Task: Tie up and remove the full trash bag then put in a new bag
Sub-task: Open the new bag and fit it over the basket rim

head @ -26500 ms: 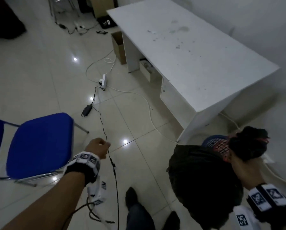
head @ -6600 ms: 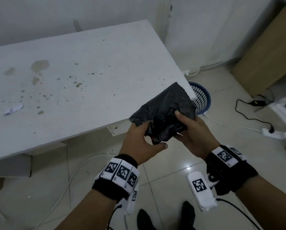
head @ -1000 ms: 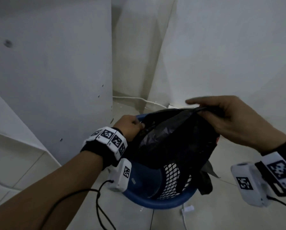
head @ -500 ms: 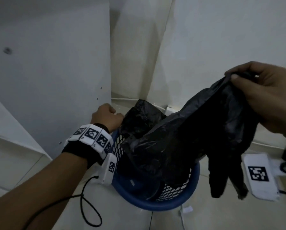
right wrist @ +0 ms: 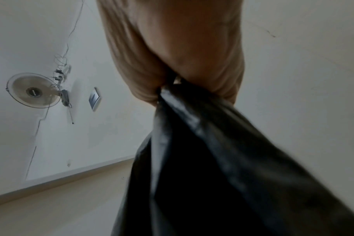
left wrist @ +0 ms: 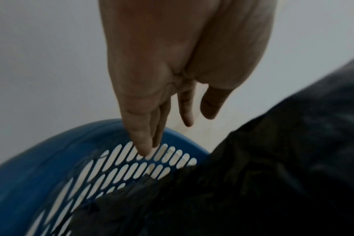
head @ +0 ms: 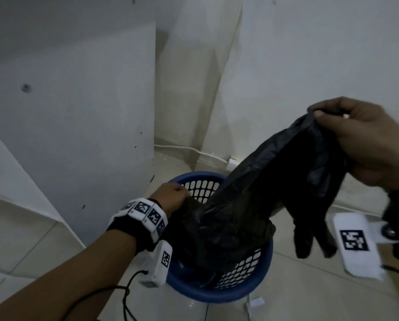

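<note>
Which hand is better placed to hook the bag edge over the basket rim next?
Probably left. The left hand is already at the blue basket rim beside the black bag; the right hand grips the bag high above.

A thin, crinkled black trash bag (head: 245, 205) hangs slack and slanted, its lower part bunched inside a round blue basket (head: 219, 295) with slotted mesh walls. Its upper end rises above the basket's right rim, a loose flap dangling outside. The basket stands upright on the floor.
</note>
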